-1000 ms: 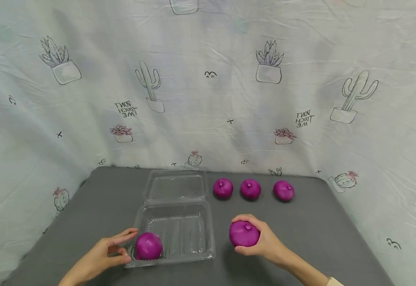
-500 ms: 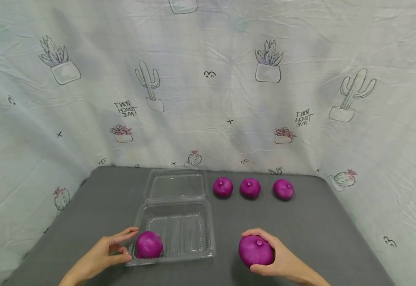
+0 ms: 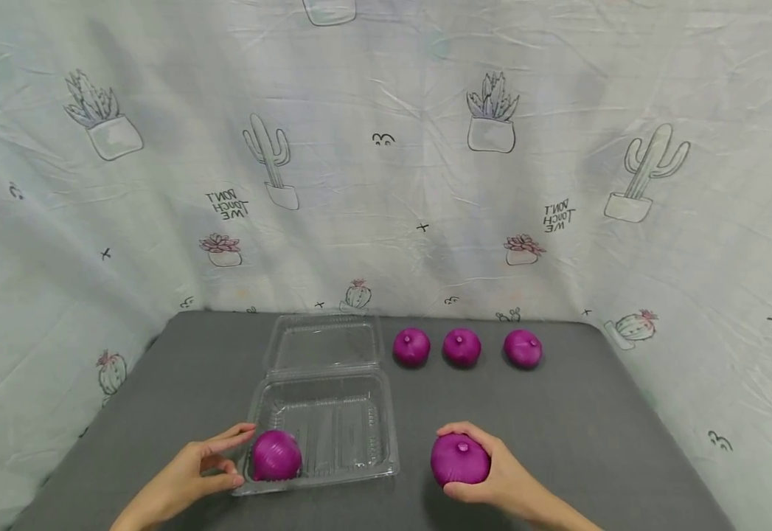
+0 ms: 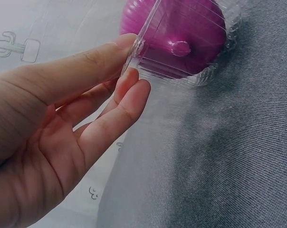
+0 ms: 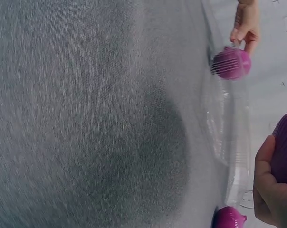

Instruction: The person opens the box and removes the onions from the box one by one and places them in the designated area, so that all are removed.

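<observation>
My right hand (image 3: 495, 472) grips a red onion (image 3: 460, 459) above the table, to the right of a clear plastic clamshell box (image 3: 392, 442); its fingers and thumb curl round the sides. At the box's near left corner, my left hand (image 3: 189, 472) pinches the rim between thumb and fingers, as the left wrist view shows (image 4: 81, 104). Another red onion (image 3: 276, 456) sits inside the box in that corner, seen through the plastic wall in the left wrist view. The box lid (image 3: 326, 343) lies folded back, away from me.
Three more red onions, a left one (image 3: 411, 347), a middle one (image 3: 461, 347) and a right one (image 3: 523, 349), sit in a row near the back of the grey table (image 3: 591, 413). A white cactus-printed curtain (image 3: 372, 184) encloses the back and sides.
My right hand, holding its onion, has come nearer to me, first swinging right and then a little back left. The left hand keeps its hold on the box rim.
</observation>
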A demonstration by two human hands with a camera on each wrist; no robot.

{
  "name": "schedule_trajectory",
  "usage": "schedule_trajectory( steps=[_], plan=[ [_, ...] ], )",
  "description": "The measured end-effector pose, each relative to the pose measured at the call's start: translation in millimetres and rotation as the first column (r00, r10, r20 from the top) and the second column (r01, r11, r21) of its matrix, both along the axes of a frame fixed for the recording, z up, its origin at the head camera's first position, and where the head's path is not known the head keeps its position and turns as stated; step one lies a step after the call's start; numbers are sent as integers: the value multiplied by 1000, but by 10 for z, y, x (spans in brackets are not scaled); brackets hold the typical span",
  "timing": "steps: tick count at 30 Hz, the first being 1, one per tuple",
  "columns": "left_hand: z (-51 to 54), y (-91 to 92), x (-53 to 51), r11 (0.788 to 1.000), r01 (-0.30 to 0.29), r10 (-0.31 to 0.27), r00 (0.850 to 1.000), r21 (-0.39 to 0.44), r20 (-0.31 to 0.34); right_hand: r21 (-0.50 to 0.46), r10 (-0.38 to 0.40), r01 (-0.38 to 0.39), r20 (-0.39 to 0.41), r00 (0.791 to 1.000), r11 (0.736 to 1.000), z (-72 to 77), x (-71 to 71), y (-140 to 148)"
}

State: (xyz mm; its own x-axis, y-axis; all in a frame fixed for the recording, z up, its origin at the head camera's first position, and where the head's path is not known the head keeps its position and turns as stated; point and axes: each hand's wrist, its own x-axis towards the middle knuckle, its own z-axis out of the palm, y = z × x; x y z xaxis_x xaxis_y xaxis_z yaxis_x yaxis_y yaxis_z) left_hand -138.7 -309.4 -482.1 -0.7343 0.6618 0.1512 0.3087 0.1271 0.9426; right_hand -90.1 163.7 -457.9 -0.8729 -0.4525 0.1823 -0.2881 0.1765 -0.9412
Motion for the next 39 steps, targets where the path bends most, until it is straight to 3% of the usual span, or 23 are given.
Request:
schedule_trajectory(
  steps=[8,15,19,27,39],
  plan=[
    [-16,-7,-1,1000,-3,3,1000,6,3,-13,11,-10,72,997,1000,30,-199,-53],
    [-22,8,-2,1000,24,-24,999,18,21,13,-15,14,66,998,1000,-8,-348,-98],
    [-15,18,-5,1000,8,-8,1000,6,20,5,-17,16,68,998,1000,-54,-460,-135],
    [-34,-12,-1,1000,8,-9,999,3,41,11,11,-11,9,1000,1000,-197,-681,-150],
    [-18,13,16,1000,-10,10,1000,7,19,35,54,-52,-63,997,998,-264,-1118,-168]
  ],
)
